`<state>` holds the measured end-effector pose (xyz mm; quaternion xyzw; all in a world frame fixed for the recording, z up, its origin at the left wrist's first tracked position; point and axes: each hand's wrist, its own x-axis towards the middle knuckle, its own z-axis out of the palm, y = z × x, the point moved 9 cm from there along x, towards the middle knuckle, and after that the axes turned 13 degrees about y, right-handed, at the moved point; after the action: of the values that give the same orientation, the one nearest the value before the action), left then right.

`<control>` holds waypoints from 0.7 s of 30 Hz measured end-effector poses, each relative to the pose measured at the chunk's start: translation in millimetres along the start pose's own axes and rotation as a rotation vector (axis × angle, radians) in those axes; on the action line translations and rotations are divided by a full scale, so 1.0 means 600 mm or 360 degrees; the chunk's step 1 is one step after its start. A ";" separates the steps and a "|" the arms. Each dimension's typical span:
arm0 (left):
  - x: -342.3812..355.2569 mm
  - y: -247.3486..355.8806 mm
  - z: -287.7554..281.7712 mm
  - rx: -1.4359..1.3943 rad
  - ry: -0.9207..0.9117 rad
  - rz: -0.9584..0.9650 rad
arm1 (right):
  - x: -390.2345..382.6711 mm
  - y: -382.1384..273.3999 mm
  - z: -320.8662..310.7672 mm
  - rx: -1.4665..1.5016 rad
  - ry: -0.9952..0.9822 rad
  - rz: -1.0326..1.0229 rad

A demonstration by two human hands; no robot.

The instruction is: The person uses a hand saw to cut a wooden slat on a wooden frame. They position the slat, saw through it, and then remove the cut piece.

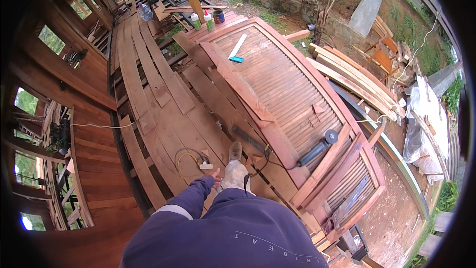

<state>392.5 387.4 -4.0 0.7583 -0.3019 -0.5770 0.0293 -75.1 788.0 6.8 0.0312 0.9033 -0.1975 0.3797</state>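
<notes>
My left hand [216, 177] hangs beside my left leg, small in the view; its fingers look loosely extended and I see nothing in them. It is nearest to a white power socket block [206, 166] with a coiled yellow cable on the planks. My right hand is out of view, hidden by my body. To my right lies a large louvred wooden panel [277, 72] with a reddish frame. An angle grinder [317, 149] rests on its near part, beside loose wooden strips [323, 164]. A try square [238, 49] with a blue handle lies on its far part.
Two bottles [208, 21] and a dark can [218, 17] stand past the panel's far end. Plank flooring [163, 144] has gaps between boards. Cables cross near my feet. Stacked timber [352, 74] and plastic sheeting [424, 129] lie at the right. A plank wall [104, 168] runs along the left.
</notes>
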 end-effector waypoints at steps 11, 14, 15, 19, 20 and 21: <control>0.425 0.803 0.026 0.0962 0.0329 0.1310 | -0.123 -0.346 0.018 -0.0057 0.0480 0.0146; 0.586 0.980 -0.066 0.0359 0.0488 0.1704 | -0.168 -0.412 0.059 -0.0117 0.0438 0.0215; 0.652 1.039 -0.121 0.0910 0.0747 0.1755 | -0.160 -0.442 0.075 -0.0134 0.0405 0.0182; 0.683 1.107 0.009 0.1406 0.0808 0.1959 | -0.326 -0.402 0.105 -0.0214 0.0464 0.0601; 0.712 1.142 -0.002 0.1416 0.0883 0.2043 | -0.325 -0.416 0.120 -0.0213 0.0427 0.0604; 0.721 1.145 0.042 0.1643 0.0810 0.1975 | -0.362 -0.409 0.138 -0.0211 0.0415 0.0694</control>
<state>144.6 -378.1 -113.1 0.4802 -0.8734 -0.0578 0.0577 84.1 551.0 188.0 0.2253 0.9275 -0.0457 0.2947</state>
